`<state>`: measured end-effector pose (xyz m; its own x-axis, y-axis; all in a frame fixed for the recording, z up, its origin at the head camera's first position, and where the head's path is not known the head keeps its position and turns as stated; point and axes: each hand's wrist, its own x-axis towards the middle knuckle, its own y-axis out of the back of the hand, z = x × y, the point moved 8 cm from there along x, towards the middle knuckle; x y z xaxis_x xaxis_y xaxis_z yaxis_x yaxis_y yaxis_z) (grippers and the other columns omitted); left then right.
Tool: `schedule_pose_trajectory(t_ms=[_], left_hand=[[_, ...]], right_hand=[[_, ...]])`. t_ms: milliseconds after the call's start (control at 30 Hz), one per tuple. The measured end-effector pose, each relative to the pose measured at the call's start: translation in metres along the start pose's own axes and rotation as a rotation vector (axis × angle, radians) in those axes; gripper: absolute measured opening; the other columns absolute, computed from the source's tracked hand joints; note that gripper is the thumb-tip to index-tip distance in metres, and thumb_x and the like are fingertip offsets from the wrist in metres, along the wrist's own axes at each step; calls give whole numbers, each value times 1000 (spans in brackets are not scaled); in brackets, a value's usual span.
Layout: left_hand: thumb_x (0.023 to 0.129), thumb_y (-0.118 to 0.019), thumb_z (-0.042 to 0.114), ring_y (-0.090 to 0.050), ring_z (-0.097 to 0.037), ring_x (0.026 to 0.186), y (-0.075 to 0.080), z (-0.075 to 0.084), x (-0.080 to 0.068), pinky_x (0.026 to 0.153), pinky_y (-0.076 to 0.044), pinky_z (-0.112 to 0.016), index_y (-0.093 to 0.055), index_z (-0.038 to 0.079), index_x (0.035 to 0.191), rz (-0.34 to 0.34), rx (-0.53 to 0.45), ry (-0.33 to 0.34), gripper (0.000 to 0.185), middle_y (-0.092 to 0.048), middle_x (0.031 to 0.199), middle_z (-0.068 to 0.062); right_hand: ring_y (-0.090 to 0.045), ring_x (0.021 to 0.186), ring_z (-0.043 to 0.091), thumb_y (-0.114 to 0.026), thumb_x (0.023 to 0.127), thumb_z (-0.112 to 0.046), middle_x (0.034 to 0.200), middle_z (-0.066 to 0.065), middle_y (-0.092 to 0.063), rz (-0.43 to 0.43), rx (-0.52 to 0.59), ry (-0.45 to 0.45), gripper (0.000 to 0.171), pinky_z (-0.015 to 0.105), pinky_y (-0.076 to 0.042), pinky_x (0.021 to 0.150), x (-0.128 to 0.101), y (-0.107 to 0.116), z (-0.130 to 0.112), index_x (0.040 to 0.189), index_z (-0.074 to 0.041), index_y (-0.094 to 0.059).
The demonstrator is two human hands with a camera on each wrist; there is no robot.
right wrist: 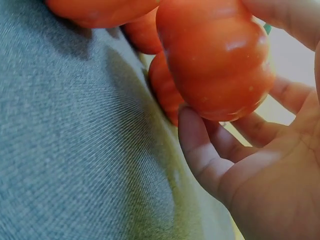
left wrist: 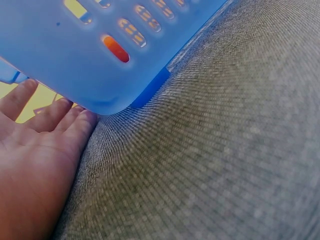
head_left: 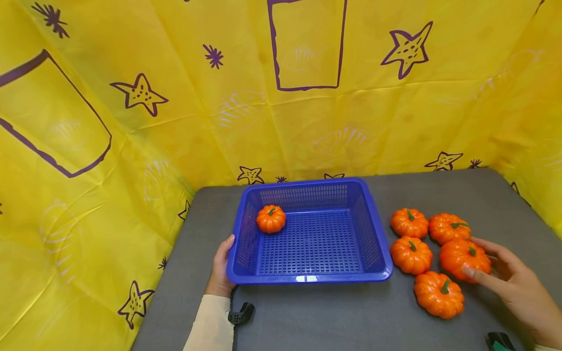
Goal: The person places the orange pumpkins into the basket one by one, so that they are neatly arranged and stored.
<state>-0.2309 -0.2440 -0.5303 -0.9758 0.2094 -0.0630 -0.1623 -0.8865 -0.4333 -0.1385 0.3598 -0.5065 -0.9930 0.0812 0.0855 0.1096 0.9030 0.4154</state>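
My right hand grips a small orange toy pumpkin, thumb on the near side and fingers behind. In the right wrist view that ribbed pumpkin fills the space between thumb and fingers, close over the cloth. At the left side of a blue plastic basket, my left hand holds the rim, with the thumb at its edge. The left wrist view has the fingers against the basket's outer wall. One pumpkin lies inside the basket, in its back left corner.
Several more pumpkins stand in a cluster right of the basket, among them a front one and a back one. Grey cloth covers the table. A yellow printed curtain closes off the back and sides.
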Motion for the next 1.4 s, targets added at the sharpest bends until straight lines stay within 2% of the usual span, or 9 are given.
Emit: schedule_pose_trajectory(t_ms=[200, 367, 633, 833, 1000, 1400], left_hand=[[112, -41, 50, -67, -20, 109, 0, 2, -1, 95, -55, -36, -63, 18, 139, -25, -15, -13, 47, -72, 127, -6], [112, -41, 49, -67, -20, 111, -1, 1, -1, 96, -55, -37, -63, 18, 140, -41, -22, -7, 47, -72, 129, -6], [111, -41, 50, -66, -22, 110, -1, 1, 0, 95, -55, -38, -58, 14, 144, -15, -7, 2, 51, -70, 130, -8], [111, -41, 50, -67, -21, 110, -1, 1, 0, 95, -56, -38, -58, 14, 143, -9, -4, 2, 51, -70, 129, -8], [112, -40, 50, -67, -20, 111, -1, 1, 0, 95, -56, -37, -60, 15, 142, -24, -6, -1, 50, -71, 130, -7], [113, -41, 46, -67, -22, 112, -3, 1, 1, 96, -56, -38, -51, 10, 153, -37, -34, -5, 55, -68, 134, -10]], right_hand=[[-55, 115, -11, -72, 103, 3, 145, -24, -49, -3, 1, 2, 70, 8, -42, 83, 1, -1, -7, 164, -22, -47], [-57, 113, -9, -72, 102, 6, 144, -24, -52, 6, 12, 12, 71, 9, -44, 82, 0, 0, -13, 163, -22, -48], [-55, 119, -7, -72, 97, 15, 145, -21, -57, 45, 51, 93, 76, 7, -45, 87, 1, 3, -31, 163, -14, -49], [-57, 123, -4, -70, 93, 23, 146, -14, -60, 41, 129, 156, 77, 8, -47, 90, 2, 1, -46, 161, -7, -50], [-59, 122, -2, -71, 94, 21, 149, -11, -57, 7, 46, 179, 77, 11, -50, 88, 5, -6, -61, 162, -5, -47], [-68, 111, 1, -75, 94, 18, 149, -4, -56, -19, -15, 186, 77, 15, -54, 85, 11, -22, -90, 162, -6, -47]])
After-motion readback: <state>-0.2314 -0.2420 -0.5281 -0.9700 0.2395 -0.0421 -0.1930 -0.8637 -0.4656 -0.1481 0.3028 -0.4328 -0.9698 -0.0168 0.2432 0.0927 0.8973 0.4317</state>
